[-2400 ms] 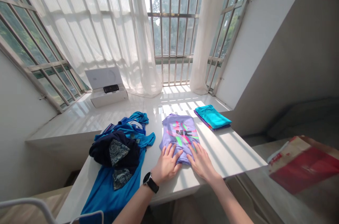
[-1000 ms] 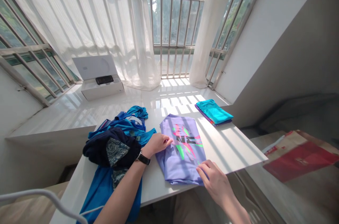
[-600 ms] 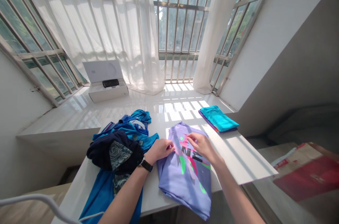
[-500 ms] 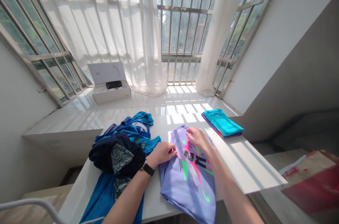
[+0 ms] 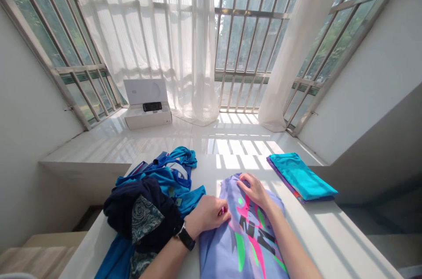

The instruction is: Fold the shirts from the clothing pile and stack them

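"Any writing?"
"Black letters like N and M on the purple garment [image 5: 245, 235], which lies on the white table [image 5: 325, 235] straight ahead."
"Hands?"
"Left hand [image 5: 209, 215] pinches its left side; right hand [image 5: 253, 189] arches over its far end, but I can't tell whether it grips."
"Around them?"
"Heaped clothes [image 5: 154, 208] left, folded turquoise cloth [image 5: 301, 175] right, an open white box [image 5: 148, 119] beyond."

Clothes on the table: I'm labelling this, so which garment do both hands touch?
The lavender garment, printed pink, green and black: left hand and right hand are on it. The jumbled blue pile lies left, the folded turquoise cloth right.
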Tool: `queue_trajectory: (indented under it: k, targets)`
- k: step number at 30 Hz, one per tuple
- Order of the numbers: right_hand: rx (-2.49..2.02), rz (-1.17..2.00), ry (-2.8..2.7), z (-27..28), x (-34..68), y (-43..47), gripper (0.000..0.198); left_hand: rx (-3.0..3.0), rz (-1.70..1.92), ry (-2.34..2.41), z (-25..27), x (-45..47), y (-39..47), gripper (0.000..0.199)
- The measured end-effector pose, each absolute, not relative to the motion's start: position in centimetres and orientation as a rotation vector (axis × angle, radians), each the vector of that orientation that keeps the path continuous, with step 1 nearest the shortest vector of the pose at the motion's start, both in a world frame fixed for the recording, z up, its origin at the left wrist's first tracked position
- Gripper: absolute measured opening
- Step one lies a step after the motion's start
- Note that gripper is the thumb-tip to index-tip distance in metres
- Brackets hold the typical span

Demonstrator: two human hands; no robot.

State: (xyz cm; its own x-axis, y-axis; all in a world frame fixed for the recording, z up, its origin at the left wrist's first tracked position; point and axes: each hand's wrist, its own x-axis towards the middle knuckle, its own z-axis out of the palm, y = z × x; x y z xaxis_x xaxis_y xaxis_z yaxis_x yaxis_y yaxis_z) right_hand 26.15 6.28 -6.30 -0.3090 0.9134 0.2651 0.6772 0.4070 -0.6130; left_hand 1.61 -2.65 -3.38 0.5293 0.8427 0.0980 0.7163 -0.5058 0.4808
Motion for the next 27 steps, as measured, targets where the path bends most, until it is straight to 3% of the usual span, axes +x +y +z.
queue_trajectory:
  k: [7, 15, 20, 27]
  targets:
    - [-1.462, 0.593, -2.111, -4.8, 26.5, 6.0, 0.022, 2.397, 0.463, 1.277, -3.3, 1.7, -2.7, 0.018]
    - [-1.287, 0.789, -1.992, -4.5, 26.9, 6.0, 0.023, 2.419, 0.424, 1.273, -3.4, 1.5, -2.7, 0.018]
    - [-1.309, 0.728, -1.819, -4.7, 26.8, 6.5, 0.03, 2.371, 0.434, 1.305, -2.9, 1.4, -2.8, 0.022]
    - [-1.442, 0.64, -1.866, -5.7, 26.7, 6.7, 0.017, 2.359, 0.329, 1.386, -2.9, 1.4, -2.8, 0.023]
